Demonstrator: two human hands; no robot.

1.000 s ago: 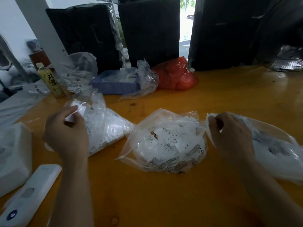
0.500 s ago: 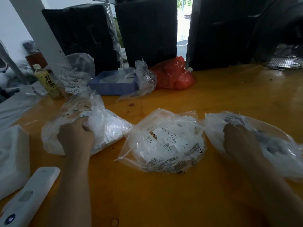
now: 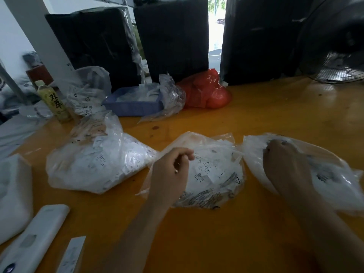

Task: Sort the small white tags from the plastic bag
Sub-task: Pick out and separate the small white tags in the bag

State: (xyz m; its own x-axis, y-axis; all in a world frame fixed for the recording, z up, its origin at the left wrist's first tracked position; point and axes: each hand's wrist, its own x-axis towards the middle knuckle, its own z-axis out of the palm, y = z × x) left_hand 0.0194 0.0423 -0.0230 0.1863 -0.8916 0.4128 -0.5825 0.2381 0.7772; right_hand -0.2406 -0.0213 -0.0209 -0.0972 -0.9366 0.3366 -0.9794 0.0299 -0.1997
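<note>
Three clear plastic bags of small white tags lie in a row on the orange wooden table: a left bag, a middle bag and a right bag. My left hand is at the middle bag's left edge, fingers curled, thumb and forefinger pinching the plastic near its mouth. My right hand reaches into the right bag's opening with its knuckles up. Its fingertips curl down among the tags and are hidden.
At the back stand a blue tray, a red plastic bag, another clear bag and a yellow-green bottle. A white box and a white flat device lie at the front left. A fan stands back right.
My left hand left the left bag and moved right to the middle bag. My right hand went from the right bag's edge down into its opening.
</note>
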